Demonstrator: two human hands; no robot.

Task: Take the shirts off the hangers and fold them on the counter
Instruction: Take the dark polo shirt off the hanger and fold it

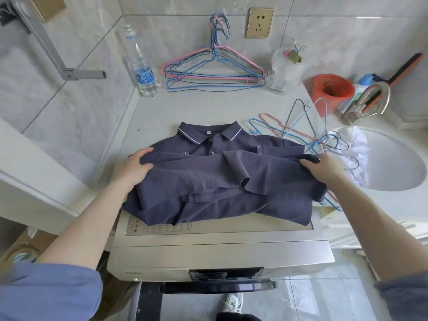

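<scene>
Shirt (220,181) hem clamped in left grip (135,167) and right grip (324,169); carry it level up to collar (231,133), smooth flat on bench (208,107).

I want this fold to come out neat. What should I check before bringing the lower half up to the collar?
1. Left hand grips the polo shirt at its edge: ok.
2. Right hand grips the opposite edge: ok.
3. Collar lies flat, no hanger in it: ok.
4. Fabric smooth: not ok, a ridge bunches mid-shirt.
5. Loose hangers apart from shirt: not ok, a blue one lies against its right edge.
</scene>
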